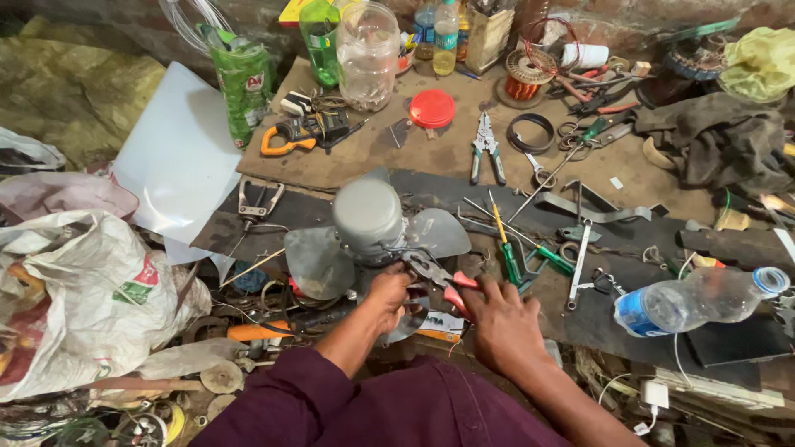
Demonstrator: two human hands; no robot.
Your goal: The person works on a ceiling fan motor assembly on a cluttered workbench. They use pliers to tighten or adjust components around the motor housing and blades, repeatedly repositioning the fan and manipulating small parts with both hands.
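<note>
A grey fan motor [367, 217] with metal blades [319, 263] stands on the cluttered bench in front of me. My left hand [387, 296] rests against the motor's base, fingers curled around the wires there. Just to its right, my right hand [497, 321] grips red-handled pliers [437, 276], whose jaws reach toward the motor's lower side. Both arms wear dark maroon sleeves.
Green-handled screwdrivers [509, 257], blue-handled pliers [487, 147], scissors, an orange clamp meter [300, 135], a red lid [432, 108], a copper wire spool [527, 74] and bottles lie around. A plastic water bottle [700, 300] lies at right. Bags sit at left.
</note>
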